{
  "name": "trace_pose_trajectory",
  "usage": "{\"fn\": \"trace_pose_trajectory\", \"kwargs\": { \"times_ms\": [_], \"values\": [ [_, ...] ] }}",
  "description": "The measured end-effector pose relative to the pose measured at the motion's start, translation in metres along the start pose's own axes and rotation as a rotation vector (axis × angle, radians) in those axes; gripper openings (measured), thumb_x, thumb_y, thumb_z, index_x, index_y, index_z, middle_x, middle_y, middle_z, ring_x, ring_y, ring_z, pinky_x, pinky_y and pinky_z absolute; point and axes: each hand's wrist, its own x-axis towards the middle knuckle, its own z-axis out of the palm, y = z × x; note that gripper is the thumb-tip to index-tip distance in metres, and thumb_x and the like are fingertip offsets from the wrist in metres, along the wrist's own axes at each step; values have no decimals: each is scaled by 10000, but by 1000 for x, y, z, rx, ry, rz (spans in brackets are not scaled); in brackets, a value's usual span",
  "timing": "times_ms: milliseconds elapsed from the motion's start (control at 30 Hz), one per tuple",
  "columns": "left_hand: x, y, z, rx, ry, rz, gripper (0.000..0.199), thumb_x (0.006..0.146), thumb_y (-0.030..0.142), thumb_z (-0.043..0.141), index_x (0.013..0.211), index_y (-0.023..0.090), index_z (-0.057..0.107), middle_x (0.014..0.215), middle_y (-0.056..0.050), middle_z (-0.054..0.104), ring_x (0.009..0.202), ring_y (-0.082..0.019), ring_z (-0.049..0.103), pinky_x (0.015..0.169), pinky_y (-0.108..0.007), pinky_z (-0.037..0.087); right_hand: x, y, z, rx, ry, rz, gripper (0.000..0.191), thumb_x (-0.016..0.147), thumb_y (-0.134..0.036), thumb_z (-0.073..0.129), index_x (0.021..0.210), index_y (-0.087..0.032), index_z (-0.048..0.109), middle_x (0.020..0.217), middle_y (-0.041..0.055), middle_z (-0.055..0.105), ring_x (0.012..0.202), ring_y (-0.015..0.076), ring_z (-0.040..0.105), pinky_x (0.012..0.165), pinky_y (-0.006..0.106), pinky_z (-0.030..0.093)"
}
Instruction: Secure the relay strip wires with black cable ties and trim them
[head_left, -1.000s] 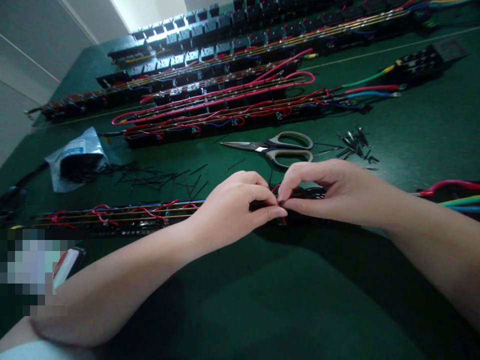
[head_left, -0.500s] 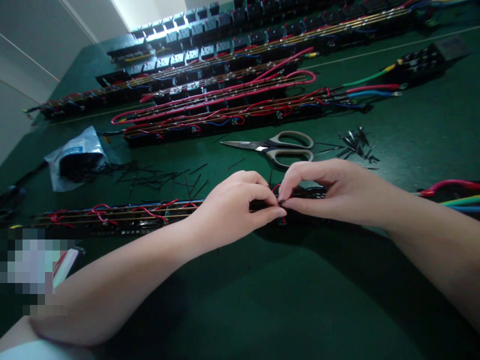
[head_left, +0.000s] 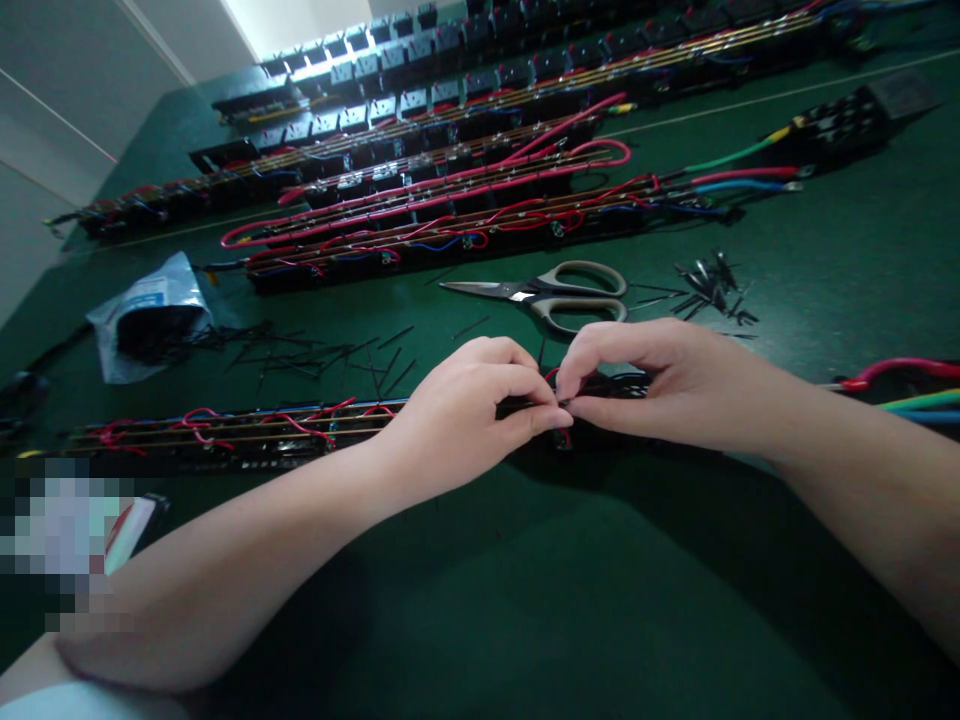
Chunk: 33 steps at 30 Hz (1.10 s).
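Note:
My left hand [head_left: 480,400] and my right hand [head_left: 667,385] meet fingertip to fingertip over the nearest wired strip [head_left: 277,428], a long black bar with brass rods and red and blue wires. Both hands are closed in a pinch on a small black cable tie [head_left: 564,404], mostly hidden by the fingers. A thin black end [head_left: 541,350] sticks up just behind the fingertips. Directly beyond my right hand lie scissors [head_left: 536,292] with grey handles, their blades pointing left.
Loose black cable ties [head_left: 322,355] spill from a clear plastic bag [head_left: 161,310] at left. Short black offcuts [head_left: 712,288] lie right of the scissors. More wired strips [head_left: 450,225] fill the back of the green table [head_left: 480,600]. Thick red, green and blue cables [head_left: 915,375] extend at right.
My left thumb and fingers have drawn slightly closer together at the pinch point. My right hand has barely shifted, and everything else lies as before.

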Motion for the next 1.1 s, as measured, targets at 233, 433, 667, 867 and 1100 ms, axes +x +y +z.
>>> {"fn": "trace_pose_trajectory", "kwargs": {
  "times_ms": [233, 433, 667, 867, 1100],
  "values": [
    [-1, 1, 1, 25, 33, 10, 106, 899, 283, 748, 827, 217, 789, 921, -31, 688, 893, -162, 636, 808, -294, 513, -1, 2, 1, -49, 6, -52, 111, 850, -365, 692, 843, -261, 731, 893, 20, 742, 814, 199, 680, 726, 339, 526],
    [-1, 1, 2, 22, 62, 13, 97, 895, 253, 749, 821, 199, 782, 903, -30, 686, 877, -156, 635, 794, -286, 507, -2, 0, 1, -60, 4, -60, 114, 863, -342, 663, 877, -251, 731, 882, 25, 739, 805, 196, 678, 733, 335, 519],
    [-2, 3, 2, -35, 87, 19, 95, 895, 236, 734, 832, 177, 773, 898, -34, 677, 875, -149, 630, 819, -284, 504, -3, 1, 0, -46, -5, -69, 154, 890, -351, 641, 876, -223, 725, 878, 31, 733, 803, 186, 671, 735, 322, 519],
    [-2, 3, 1, -44, 68, 2, 85, 900, 237, 715, 855, 169, 738, 927, -36, 664, 902, -155, 626, 834, -297, 501, -3, 4, 0, -43, -2, -104, 136, 907, -341, 646, 875, -226, 713, 888, 20, 729, 816, 173, 672, 735, 312, 517],
    [-2, 1, -1, -33, 17, 16, 32, 876, 216, 719, 887, 190, 704, 985, -25, 670, 984, -169, 617, 884, -319, 492, -4, 4, 1, -26, 14, -132, 97, 924, -289, 637, 890, -224, 702, 878, 6, 718, 801, 157, 671, 729, 300, 523]
  ]
}}
